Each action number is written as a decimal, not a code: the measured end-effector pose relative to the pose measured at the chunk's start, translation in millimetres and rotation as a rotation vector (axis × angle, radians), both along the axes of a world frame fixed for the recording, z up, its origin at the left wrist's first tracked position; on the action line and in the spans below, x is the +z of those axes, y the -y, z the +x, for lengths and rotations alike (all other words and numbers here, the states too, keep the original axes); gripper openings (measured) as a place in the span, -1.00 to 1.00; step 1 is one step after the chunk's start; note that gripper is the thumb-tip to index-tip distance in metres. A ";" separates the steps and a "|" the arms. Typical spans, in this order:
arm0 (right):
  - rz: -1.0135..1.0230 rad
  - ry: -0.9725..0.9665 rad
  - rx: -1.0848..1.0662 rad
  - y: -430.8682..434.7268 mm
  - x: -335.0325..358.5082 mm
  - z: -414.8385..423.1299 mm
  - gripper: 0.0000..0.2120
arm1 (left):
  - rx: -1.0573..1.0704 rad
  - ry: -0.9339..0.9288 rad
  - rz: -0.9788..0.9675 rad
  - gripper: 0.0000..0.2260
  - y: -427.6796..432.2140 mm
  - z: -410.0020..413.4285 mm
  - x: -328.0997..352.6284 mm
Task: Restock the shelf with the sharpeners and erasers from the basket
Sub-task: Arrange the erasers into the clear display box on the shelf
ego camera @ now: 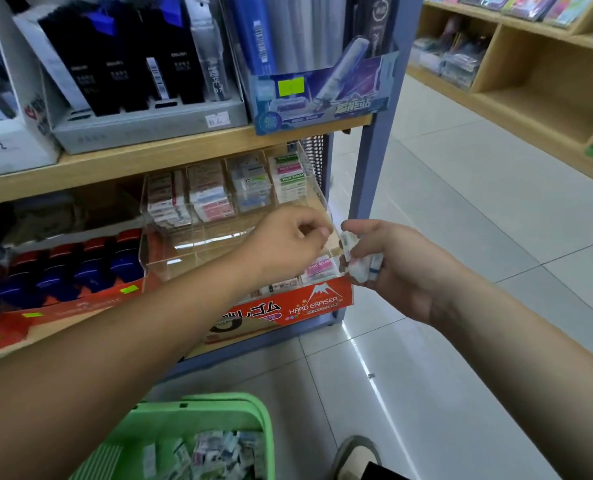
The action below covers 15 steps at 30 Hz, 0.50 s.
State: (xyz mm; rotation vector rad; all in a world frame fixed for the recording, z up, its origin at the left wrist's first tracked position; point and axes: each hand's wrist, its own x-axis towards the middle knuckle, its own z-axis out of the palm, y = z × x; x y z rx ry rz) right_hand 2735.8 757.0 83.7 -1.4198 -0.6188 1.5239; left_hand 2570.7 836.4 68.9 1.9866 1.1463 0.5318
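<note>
My right hand [388, 263] grips a small bunch of white wrapped erasers [359, 263] just right of the clear acrylic display rack [198, 237] on the lower shelf. My left hand [288, 242] hovers over the rack's front right compartments, fingers curled with thumb and fingertips together; whether it pinches anything cannot be seen. The rack's back row holds stacked erasers [288, 178]. A pink-labelled eraser [319, 266] lies in a front compartment. The green basket [253, 410] sits on the floor below, with several wrapped erasers [215, 455] inside.
An orange "Hard Eraser" carton [309, 303] stands under the rack. Red and blue items [80, 265] fill the shelf to the left. The upper shelf carries pen boxes [142, 81]. The blue shelf post [374, 150] rises at right. A foot [355, 455] is near the basket.
</note>
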 end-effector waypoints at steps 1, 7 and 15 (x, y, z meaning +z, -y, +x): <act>0.024 -0.004 0.009 -0.1 -0.2 -0.8 -0.57 | -0.001 0.103 -0.132 -0.86 5.5 -1.6 4.9; 0.185 0.203 0.162 4.4 -1.1 -14.2 -0.34 | -0.017 0.224 -0.346 -0.72 10.4 -20.2 11.0; 0.176 0.221 0.069 -0.2 -2.0 -21.5 -0.43 | 0.113 0.436 -0.537 -0.75 2.8 -55.2 16.6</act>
